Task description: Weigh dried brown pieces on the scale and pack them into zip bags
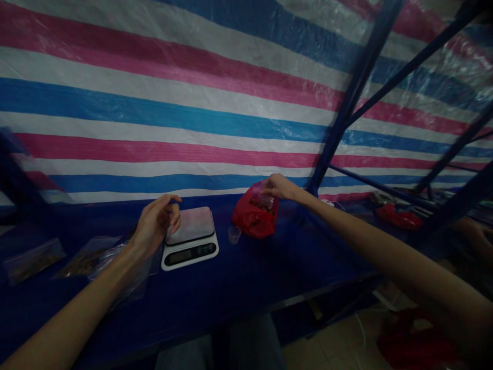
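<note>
A red plastic bag (254,221) stands with its mouth up near the back of the blue table, with dark brown bits inside. Over its mouth is my right hand (279,186), fingers pinched together. Something see-through shows just beneath them, too blurred to name. My left hand (156,221) hovers by the left edge of a white digital kitchen scale (190,241), its fingers loosely bent and apart, holding nothing. Between scale and bag sits a small clear plastic cup (234,235). The scale's plate (192,223) carries nothing.
Clear zip bags of brown bits (36,259) lie on the table's left side, some partly behind my left forearm. A blue metal frame post (341,123) rises at the right. Striped plastic sheeting (173,113) hangs behind. Another person's hand (475,236) shows at far right.
</note>
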Demonstrator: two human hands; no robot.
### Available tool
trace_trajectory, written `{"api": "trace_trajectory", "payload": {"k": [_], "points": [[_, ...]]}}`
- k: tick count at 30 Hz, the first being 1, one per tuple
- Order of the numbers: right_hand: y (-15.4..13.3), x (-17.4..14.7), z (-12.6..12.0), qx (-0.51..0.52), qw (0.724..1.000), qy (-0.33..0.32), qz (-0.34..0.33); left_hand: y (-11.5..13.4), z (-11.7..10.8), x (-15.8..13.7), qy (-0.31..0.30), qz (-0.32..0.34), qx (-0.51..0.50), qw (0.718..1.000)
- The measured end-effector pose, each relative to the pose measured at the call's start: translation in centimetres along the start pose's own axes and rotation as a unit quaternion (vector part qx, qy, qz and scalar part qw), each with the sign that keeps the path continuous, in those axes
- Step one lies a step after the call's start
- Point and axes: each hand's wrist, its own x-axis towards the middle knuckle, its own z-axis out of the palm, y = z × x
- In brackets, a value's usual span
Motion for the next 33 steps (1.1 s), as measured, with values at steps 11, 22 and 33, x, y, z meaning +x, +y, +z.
{"api": "trace_trajectory", "payload": {"k": [11,22,33], "points": [[1.0,0.3,0.2,-0.094,0.994,0.031,-0.037,-0.1,-0.3,0.0,0.026,-0.028,0.014,0.999],[-0.7,-1.2,-1.0,-0.067,0.988,0.136,-0.011,-0.5,-1.0,0.9,0.014,0.026,0.091,0.995],[-20.9,-7.4,10.5,-0.061,0.931,0.261,-0.249,1.8,2.0,-9.3,0.019,-0.096,-0.033,0.995]]}}
